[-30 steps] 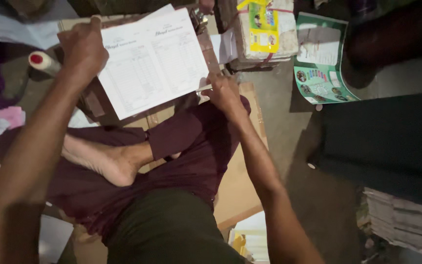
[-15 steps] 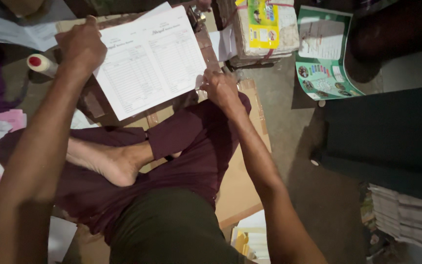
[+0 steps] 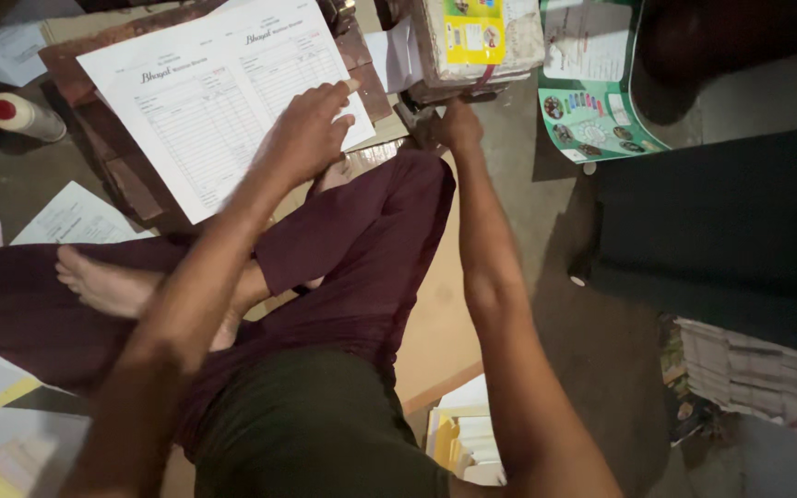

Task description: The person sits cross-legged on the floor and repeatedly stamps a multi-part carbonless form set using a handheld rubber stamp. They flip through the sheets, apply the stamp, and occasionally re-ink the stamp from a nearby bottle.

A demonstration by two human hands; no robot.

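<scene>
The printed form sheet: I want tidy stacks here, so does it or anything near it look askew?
Yes. The printed form sheet lies turned at a slant on the wooden board, its near corner overhanging the edge. The left hand rests on it. Loose papers lie scattered on the floor beside it.

We record a white printed sheet, ruled into two side-by-side tables of fine lines with a heading above each. It lies flat and rotated, its long edge running up toward the right, on a dark brown wooden board that shows past its lower left edge. The sheet's lower right part is covered where the left hand presses on it. No folds or tears are discernible.
</scene>
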